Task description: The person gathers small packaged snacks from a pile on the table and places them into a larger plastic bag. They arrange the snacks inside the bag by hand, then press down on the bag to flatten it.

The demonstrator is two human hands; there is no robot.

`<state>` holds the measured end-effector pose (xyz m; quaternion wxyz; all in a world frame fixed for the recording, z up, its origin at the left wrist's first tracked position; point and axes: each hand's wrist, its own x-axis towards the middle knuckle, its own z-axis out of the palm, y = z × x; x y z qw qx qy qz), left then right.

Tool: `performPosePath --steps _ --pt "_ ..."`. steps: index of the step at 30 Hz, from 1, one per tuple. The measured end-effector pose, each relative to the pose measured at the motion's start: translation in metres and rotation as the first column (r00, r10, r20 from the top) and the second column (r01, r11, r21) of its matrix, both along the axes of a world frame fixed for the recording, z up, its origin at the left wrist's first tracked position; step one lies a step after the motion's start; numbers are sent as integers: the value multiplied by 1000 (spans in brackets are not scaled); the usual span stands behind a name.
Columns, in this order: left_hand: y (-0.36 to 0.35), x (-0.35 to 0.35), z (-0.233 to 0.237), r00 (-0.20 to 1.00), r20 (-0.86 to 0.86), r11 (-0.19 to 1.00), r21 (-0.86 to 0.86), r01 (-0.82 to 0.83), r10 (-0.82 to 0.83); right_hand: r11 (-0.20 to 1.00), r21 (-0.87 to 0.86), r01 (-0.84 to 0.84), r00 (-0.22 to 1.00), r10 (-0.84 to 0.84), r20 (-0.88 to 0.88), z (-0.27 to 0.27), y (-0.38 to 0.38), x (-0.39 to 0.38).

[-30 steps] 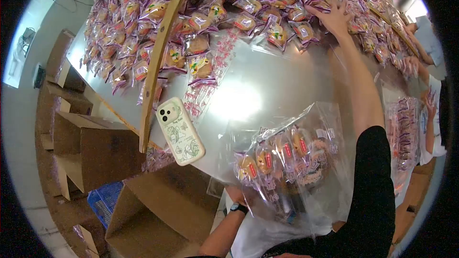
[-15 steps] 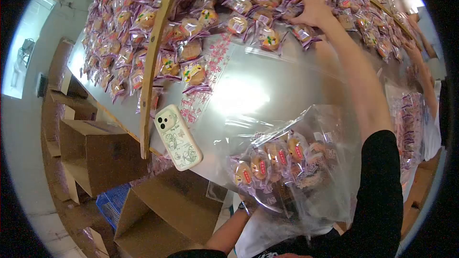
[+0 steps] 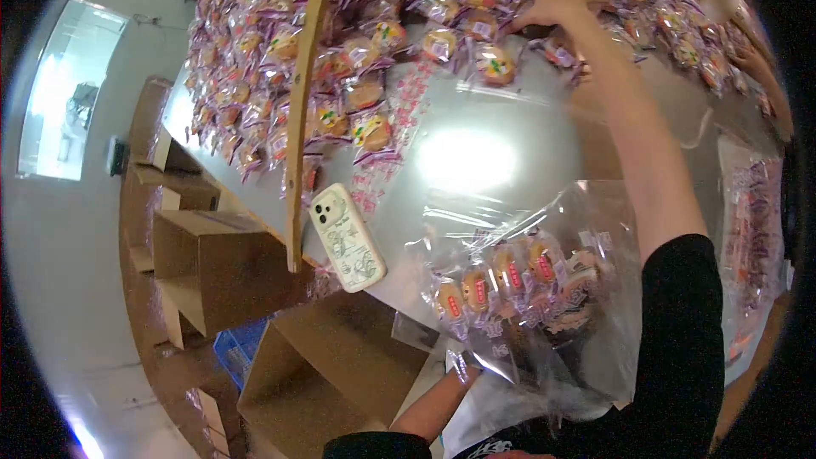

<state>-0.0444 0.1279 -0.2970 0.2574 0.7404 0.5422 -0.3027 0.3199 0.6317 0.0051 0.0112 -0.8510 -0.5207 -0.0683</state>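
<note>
My right hand [image 3: 554, 2] reaches across the table with fingers spread, resting over individually wrapped pastries [image 3: 495, 64] in clear and purple wrappers. A large clear plastic bag [image 3: 595, 336] lies at the near table edge with several wrapped pastries [image 3: 510, 276] lined up inside, some showing red labels. My left hand [image 3: 476, 359] is at the bag's lower left side; bag and glare hide its fingers. Left of the bag, a cream phone [image 3: 347, 238] with line drawings on its case lies on the shiny tabletop [image 3: 467, 157].
A wooden strip [image 3: 304, 110] runs along the left of the pastry pile. Open cardboard boxes [image 3: 336, 365] and a blue crate [image 3: 238, 347] stand below the table at left. At right is another filled bag [image 3: 750, 238], near another person's arm [image 3: 759, 68].
The view has shifted, so most things appear farther right. My right hand stays spread over the pastries. My left hand remains by the bag.
</note>
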Motion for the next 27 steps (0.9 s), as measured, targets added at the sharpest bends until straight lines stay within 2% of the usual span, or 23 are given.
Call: performPosePath --steps 2,4,6,7,8,9,10,11,12,14,16,17,18,20,23,27 --pt "-6 -3 -4 1000 2 1000 -17 -9 9 998 -64 -11 999 14 47 -19 29 21" --pt "-5 -5 -1 1000 4 1000 -15 -17 17 988 -61 -142 985 135 -107 8 16 25" --pt "-10 -19 -7 1000 -7 1000 -16 -19 19 956 9 -295 946 291 142 -47 68 91" --pt "-9 -25 -10 1000 -25 1000 10 -17 18 938 168 -304 952 294 80 -36 53 78" --pt "-9 -32 -14 999 -50 1000 29 -10 11 954 -45 -298 918 299 261 -21 55 69" --pt "-12 -41 -19 997 -81 998 56 1 3 774 312 -550 835 521 179 -61 75 110" --pt "-12 -53 -17 995 -95 995 95 -18 27 906 110 -410 898 379 224 -50 76 103" --pt "-8 -63 -12 994 -92 989 144 -45 58 944 80 -319 929 295 225 -44 78 102" --pt "7 -63 20 987 -44 969 201 -143 155 964 81 -255 947 232 220 -40 83 105" --pt "47 -63 98 903 201 853 301 -427 381 976 104 -190 963 164 216 -40 94 115" --pt "68 -66 135 841 334 776 342 -530 426 984 121 -132 971 103 214 -44 107 124" --pt "66 -74 140 868 323 779 396 -486 377 986 126 -108 975 80 207 -48 116 127" --pt "65 -80 141 835 374 754 381 -535 403 989 124 -86 978 60 202 -53 123 131" --pt "59 -90 135 804 346 715 373 -591 484 991 125 -40 980 15 197 -59 134 138" --pt "54 -102 134 774 361 668 393 -632 520 992 129 12 979 -38 202 -63 141 135" --pt "56 -106 141 763 357 675 358 -644 538 991 109 -83 914 32 405 -66 119 124"
